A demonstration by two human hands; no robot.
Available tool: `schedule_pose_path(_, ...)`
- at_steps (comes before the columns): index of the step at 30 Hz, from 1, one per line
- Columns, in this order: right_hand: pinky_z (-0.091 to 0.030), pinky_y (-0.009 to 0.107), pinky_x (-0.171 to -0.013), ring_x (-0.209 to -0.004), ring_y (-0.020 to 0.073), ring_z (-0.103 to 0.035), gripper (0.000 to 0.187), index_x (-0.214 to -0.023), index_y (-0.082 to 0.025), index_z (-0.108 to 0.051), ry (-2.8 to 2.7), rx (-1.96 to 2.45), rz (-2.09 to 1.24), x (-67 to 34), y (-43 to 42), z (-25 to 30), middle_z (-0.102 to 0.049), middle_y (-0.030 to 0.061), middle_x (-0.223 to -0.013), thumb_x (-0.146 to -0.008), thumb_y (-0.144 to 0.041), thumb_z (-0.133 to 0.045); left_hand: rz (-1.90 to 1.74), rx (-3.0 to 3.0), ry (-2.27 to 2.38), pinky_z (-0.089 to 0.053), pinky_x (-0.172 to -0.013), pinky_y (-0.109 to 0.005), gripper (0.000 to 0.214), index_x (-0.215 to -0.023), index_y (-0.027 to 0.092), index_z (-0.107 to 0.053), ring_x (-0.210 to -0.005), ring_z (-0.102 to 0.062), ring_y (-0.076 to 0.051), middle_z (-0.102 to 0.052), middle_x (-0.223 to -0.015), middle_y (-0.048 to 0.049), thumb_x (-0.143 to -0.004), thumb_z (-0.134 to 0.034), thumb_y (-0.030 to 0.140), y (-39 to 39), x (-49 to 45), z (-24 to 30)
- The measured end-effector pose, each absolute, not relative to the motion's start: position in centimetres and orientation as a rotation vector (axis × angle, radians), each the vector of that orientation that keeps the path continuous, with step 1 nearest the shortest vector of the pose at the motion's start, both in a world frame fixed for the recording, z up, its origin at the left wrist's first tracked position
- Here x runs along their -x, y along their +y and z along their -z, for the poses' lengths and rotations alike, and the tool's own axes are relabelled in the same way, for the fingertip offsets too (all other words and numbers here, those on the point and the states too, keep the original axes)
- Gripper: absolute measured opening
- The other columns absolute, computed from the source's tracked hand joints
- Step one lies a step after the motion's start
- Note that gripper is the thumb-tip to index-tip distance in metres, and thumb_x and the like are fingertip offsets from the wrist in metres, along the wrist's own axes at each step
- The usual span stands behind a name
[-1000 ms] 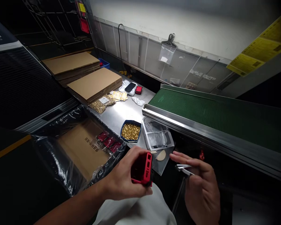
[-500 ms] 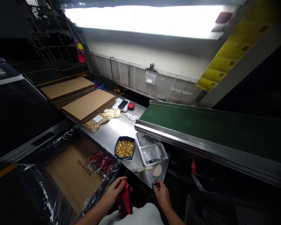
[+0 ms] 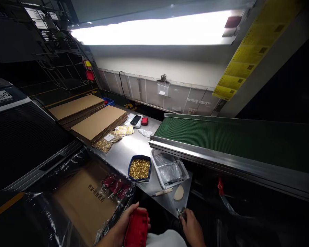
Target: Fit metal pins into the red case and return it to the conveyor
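At the bottom centre of the head view, my left hand (image 3: pixel 126 219) is wrapped round a red plastic housing (image 3: pixel 136 228), its hollow inner side facing up. By the near corner of the metal table (image 3: pixel 167 200), my right hand (image 3: pixel 192 226) has its fingers curled together. A small dark, shiny object (image 3: pixel 179 212) shows at those fingertips; its kind is too small to tell. Just beyond lie a pale half-round piece (image 3: pixel 179 192) and a beige-handled tool (image 3: pixel 163 192). A blue tray (image 3: pixel 130 174) full of small brass-coloured parts stands farther up the table.
A white tray (image 3: pixel 154 166) holds clear plastic bags. The green conveyor (image 3: pixel 208 133) runs off to the right. At left are cardboard stacks (image 3: pixel 99 121) and a plastic-lined box (image 3: pixel 79 195) with wrapped red pieces (image 3: pixel 115 186). A phone (image 3: pixel 135 119) lies at the back.
The red housing has turned in my left hand, so its hollow inside now faces the camera. My right hand sits slightly lower and farther right in view. The whole view has shifted a little.
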State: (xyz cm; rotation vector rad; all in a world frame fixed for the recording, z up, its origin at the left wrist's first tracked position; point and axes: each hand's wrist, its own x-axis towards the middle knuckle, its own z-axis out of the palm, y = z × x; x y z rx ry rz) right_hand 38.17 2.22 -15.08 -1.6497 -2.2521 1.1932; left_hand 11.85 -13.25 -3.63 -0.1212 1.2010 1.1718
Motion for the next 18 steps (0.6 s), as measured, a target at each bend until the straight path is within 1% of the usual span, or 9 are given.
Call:
schedule_pose_path(1, -0.049, 0.037, -0.084, -0.095, 0.0248, -0.062, 0.033, -0.104, -0.01, -0.062, -2.238, 1.615, -1.235, -37.7, 2.2, 14.2, -0.06, 0.0153, -0.107, -0.083, -0.032, -0.047, -1.121, 0.194, 1.086, -0.05, -0.073, -0.041, 0.062, -0.096, 0.014, -0.064, -0.075, -0.064, -0.03, -0.066, -0.08, -0.0113, -0.074, -0.062, 0.072, -13.0, -12.0, 3.2)
schedule_pose_path(2, -0.049, 0.033, -0.087, -0.096, 0.0218, -0.062, 0.035, -0.108, -0.011, -0.061, -2.222, 1.577, -1.286, -37.1, 2.1, 13.2, -0.06, 0.014, -0.109, -0.084, -0.034, -0.049, -1.112, 0.25, 0.988, -0.051, -0.075, -0.043, 0.063, -0.101, 0.014, -0.064, -0.079, -0.066, -0.032, -0.067, -0.085, -0.0135, -0.078, -0.057, 0.072, -12.7, -12.0, 2.7)
schedule_pose_path(4, -0.048, 0.03, -0.087, -0.092, 0.0183, -0.061, 0.036, -0.106, -0.012, -0.063, -2.2, 1.498, -1.385, -35.4, 2.0, 10.5, -0.061, 0.0111, -0.103, -0.085, -0.04, -0.052, -1.163, 0.284, 0.949, -0.053, -0.074, -0.043, 0.065, -0.106, 0.012, -0.064, -0.079, -0.068, -0.031, -0.069, -0.089, -0.016, -0.083, -0.05, 0.072, -12.0, -11.7, 1.7)
schedule_pose_path(7, -0.047, 0.026, -0.079, -0.084, 0.0142, -0.058, 0.043, -0.11, -0.017, -0.063, -2.171, 1.349, -1.496, -32.2, 1.8, 4.6, -0.061, 0.0065, -0.098, -0.088, -0.051, -0.052, -1.235, 0.31, 0.993, -0.055, -0.071, -0.039, 0.076, -0.112, 0.011, -0.063, -0.077, -0.069, -0.029, -0.071, -0.09, -0.0159, -0.082, -0.044, 0.077, -10.8, -11.2, 0.2)
schedule_pose_path(8, -0.046, 0.025, -0.076, -0.081, 0.0125, -0.056, 0.042, -0.112, -0.02, -0.063, -2.173, 1.291, -1.522, -31.1, 1.6, 2.3, -0.061, 0.0047, -0.097, -0.088, -0.052, -0.052, -1.258, 0.309, 0.991, -0.055, -0.071, -0.039, 0.077, -0.114, 0.01, -0.063, -0.078, -0.069, -0.029, -0.071, -0.091, -0.0159, -0.082, -0.044, 0.078, -10.5, -11.1, -0.4)
schedule_pose_path(10, -0.044, 0.024, -0.073, -0.08, 0.0108, -0.055, 0.033, -0.108, -0.022, -0.064, -2.214, 1.098, -1.535, -29.1, 1.2, -2.2, -0.06, 0.0031, -0.094, -0.09, -0.048, -0.053, -1.301, 0.3, 0.955, -0.056, -0.074, -0.039, 0.079, -0.117, 0.008, -0.062, -0.08, -0.069, -0.029, -0.071, -0.095, -0.017, -0.083, -0.042, 0.077, -10.0, -11.3, -1.8)
schedule_pose_path(13, -0.043, 0.023, -0.072, -0.08, 0.0102, -0.053, 0.023, -0.105, -0.023, -0.065, -2.32, 0.869, -1.38, -27.0, 0.2, -7.1, -0.057, 0.0027, -0.09, -0.091, -0.037, -0.053, -1.349, 0.313, 0.888, -0.055, -0.076, -0.038, 0.08, -0.117, 0.006, -0.061, -0.083, -0.07, -0.029, -0.071, -0.095, -0.019, -0.086, -0.038, 0.076, -9.5, -11.9, -4.0)
schedule_pose_path(15, -0.042, 0.023, -0.07, -0.079, 0.0106, -0.053, 0.02, -0.104, -0.024, -0.065, -2.381, 0.818, -1.285, -26.2, -0.3, -8.4, -0.057, 0.0026, -0.088, -0.091, -0.034, -0.053, -1.359, 0.324, 0.862, -0.055, -0.075, -0.036, 0.081, -0.118, 0.006, -0.061, -0.083, -0.069, -0.029, -0.071, -0.093, -0.019, -0.087, -0.036, 0.076, -9.4, -12.2, -5.0)
schedule_pose_path(18, -0.043, 0.023, -0.071, -0.08, 0.0107, -0.054, 0.019, -0.103, -0.024, -0.065, -2.428, 0.799, -1.234, -25.6, -0.7, -8.6, -0.057, 0.0024, -0.089, -0.09, -0.032, -0.054, -1.378, 0.332, 0.829, -0.054, -0.077, -0.036, 0.08, -0.121, 0.006, -0.06, -0.085, -0.069, -0.028, -0.071, -0.094, -0.0184, -0.088, -0.035, 0.075, -9.3, -12.5, -5.7)
